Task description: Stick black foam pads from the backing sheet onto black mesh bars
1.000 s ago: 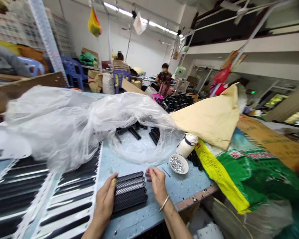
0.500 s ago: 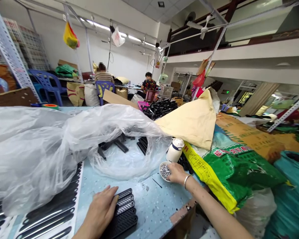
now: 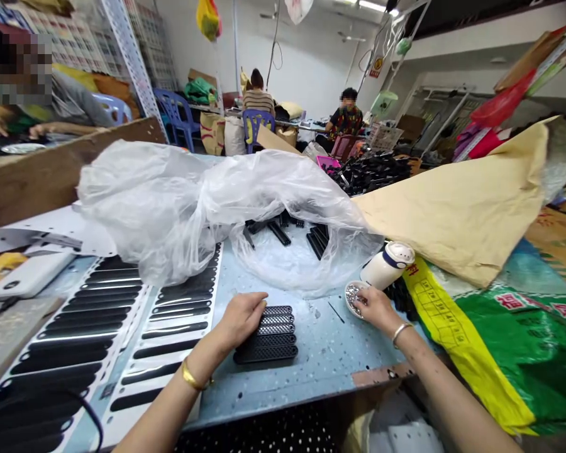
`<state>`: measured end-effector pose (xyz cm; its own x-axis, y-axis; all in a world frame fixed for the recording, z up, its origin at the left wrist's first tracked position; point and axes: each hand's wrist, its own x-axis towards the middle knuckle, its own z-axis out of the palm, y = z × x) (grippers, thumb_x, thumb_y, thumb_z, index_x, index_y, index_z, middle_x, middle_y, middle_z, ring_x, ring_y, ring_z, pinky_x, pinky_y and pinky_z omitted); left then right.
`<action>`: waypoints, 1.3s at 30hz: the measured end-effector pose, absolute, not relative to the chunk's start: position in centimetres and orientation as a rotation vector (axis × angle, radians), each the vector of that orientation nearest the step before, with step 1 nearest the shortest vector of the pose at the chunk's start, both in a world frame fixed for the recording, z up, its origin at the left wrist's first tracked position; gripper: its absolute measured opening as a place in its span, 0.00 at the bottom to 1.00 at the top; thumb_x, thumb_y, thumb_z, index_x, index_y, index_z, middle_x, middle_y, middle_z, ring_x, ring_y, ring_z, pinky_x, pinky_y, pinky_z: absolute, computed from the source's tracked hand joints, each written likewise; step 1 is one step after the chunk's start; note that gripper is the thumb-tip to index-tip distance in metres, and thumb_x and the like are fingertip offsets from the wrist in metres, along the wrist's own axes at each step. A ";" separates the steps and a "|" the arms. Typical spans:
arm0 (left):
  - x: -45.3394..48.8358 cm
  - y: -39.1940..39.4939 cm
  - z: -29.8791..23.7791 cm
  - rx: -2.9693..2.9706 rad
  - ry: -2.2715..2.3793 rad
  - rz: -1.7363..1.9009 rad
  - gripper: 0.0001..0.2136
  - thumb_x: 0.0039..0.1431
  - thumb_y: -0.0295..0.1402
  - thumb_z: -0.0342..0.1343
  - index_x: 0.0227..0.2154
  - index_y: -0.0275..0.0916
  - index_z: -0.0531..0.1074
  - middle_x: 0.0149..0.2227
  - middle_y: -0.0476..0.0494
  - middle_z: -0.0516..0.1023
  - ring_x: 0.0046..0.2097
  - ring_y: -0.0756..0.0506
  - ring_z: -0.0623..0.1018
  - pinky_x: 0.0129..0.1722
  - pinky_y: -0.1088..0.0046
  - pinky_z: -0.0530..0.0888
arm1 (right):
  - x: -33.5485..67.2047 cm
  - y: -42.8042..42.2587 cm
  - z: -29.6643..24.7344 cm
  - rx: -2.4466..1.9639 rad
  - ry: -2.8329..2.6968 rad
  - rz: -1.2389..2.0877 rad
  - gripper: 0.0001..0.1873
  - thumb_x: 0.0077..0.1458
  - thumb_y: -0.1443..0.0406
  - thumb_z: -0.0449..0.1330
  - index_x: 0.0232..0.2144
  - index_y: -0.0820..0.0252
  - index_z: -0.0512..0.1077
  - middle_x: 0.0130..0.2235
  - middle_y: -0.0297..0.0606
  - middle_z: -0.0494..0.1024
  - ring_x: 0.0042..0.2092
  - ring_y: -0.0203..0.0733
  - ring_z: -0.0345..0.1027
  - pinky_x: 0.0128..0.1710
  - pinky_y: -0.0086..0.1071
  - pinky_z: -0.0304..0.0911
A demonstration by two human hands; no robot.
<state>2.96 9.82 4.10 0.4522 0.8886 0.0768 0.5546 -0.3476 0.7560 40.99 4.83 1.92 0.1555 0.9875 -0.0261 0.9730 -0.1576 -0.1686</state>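
My left hand (image 3: 245, 319) lies over the left ends of several black strips with a diamond mesh pattern (image 3: 276, 331), set side by side on the light blue table. Its fingers are stretched out across them. To the right, my right hand (image 3: 376, 307) dips its bunched fingertips into a small white bowl of shiny silvery pieces (image 3: 353, 296). Whatever is between those fingertips is hidden. A white bottle with a dark blue band (image 3: 381, 267) stands right behind the bowl. A thin dark stick (image 3: 336, 311) lies left of the bowl.
White sheets with rows of black strips (image 3: 170, 314) cover the table's left side. A clear plastic bag (image 3: 283, 170) with black pieces spreads behind my hands. A green and yellow sack (image 3: 481, 352) borders the right. People sit at tables beyond, one at far left (image 3: 70, 94).
The camera has turned left and down, so more of the sheets and a person at the left show. My left hand stays at the strips; my right hand stays at the bowl.
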 end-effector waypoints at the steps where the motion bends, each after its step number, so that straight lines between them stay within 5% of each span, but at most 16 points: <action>1: 2.2 9.6 3.9 1.972 1.235 0.718 0.17 0.62 0.39 0.47 0.43 0.39 0.78 0.45 0.39 0.83 0.48 0.38 0.79 0.52 0.61 0.71 | 41.1 4.8 1.8 -2.296 -1.938 0.188 0.08 0.51 0.67 0.58 0.27 0.61 0.78 0.32 0.46 0.78 0.37 0.48 0.73 0.39 0.35 0.63; 9: -0.7 4.2 1.1 1.500 1.340 1.091 0.25 0.68 0.44 0.42 0.62 0.36 0.63 0.63 0.39 0.67 0.63 0.40 0.67 0.63 0.60 0.64 | 41.6 4.2 1.2 -2.176 -1.682 0.209 0.11 0.48 0.67 0.54 0.20 0.57 0.76 0.28 0.45 0.78 0.33 0.49 0.72 0.38 0.39 0.66; 13: 0.1 2.6 0.2 1.372 1.255 1.104 0.26 0.68 0.45 0.45 0.65 0.40 0.58 0.67 0.41 0.60 0.67 0.41 0.61 0.67 0.59 0.55 | 42.0 4.3 2.2 -2.101 -1.538 0.300 0.12 0.46 0.59 0.57 0.19 0.58 0.75 0.24 0.45 0.78 0.28 0.50 0.72 0.31 0.39 0.67; 19: 0.1 2.7 0.1 1.361 1.273 1.088 0.27 0.67 0.47 0.45 0.64 0.38 0.60 0.66 0.40 0.62 0.66 0.40 0.62 0.68 0.57 0.54 | 38.5 4.3 5.2 -1.888 -1.494 0.605 0.27 0.47 0.45 0.57 0.23 0.64 0.77 0.19 0.42 0.76 0.21 0.46 0.72 0.21 0.35 0.68; 24: 0.0 2.9 0.4 1.296 1.276 1.105 0.27 0.66 0.47 0.46 0.62 0.36 0.63 0.64 0.38 0.66 0.66 0.40 0.63 0.67 0.56 0.55 | 27.2 4.2 5.3 -1.656 -1.742 0.877 0.12 0.54 0.60 0.58 0.28 0.61 0.79 0.22 0.35 0.77 0.23 0.39 0.73 0.23 0.29 0.68; 28: -0.1 3.0 -0.1 1.288 1.265 1.114 0.27 0.65 0.47 0.47 0.61 0.36 0.64 0.63 0.37 0.67 0.64 0.39 0.65 0.66 0.54 0.57 | 19.5 4.6 4.2 -1.526 -1.951 0.887 0.08 0.48 0.74 0.61 0.24 0.61 0.78 0.27 0.37 0.78 0.32 0.40 0.73 0.35 0.31 0.67; 32: -0.2 3.1 -0.8 1.346 1.289 1.106 0.27 0.64 0.47 0.48 0.60 0.36 0.65 0.62 0.37 0.68 0.63 0.38 0.67 0.66 0.53 0.58 | 17.5 5.0 3.6 -1.496 -2.048 0.845 0.07 0.45 0.76 0.63 0.24 0.62 0.79 0.31 0.40 0.77 0.36 0.43 0.72 0.40 0.35 0.65; 39: -0.3 3.2 -0.3 1.345 1.297 1.089 0.28 0.64 0.48 0.48 0.59 0.34 0.66 0.61 0.36 0.70 0.63 0.38 0.68 0.65 0.54 0.59 | 19.4 5.6 3.2 -1.557 -1.906 0.920 0.09 0.47 0.76 0.63 0.28 0.62 0.80 0.30 0.38 0.77 0.31 0.39 0.72 0.34 0.31 0.67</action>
<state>-0.28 3.24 -0.27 0.0445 0.9990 -0.0096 0.1630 0.0023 0.9866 19.38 5.58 3.16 -0.2138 0.9764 -0.0310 0.6319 0.1141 -0.7666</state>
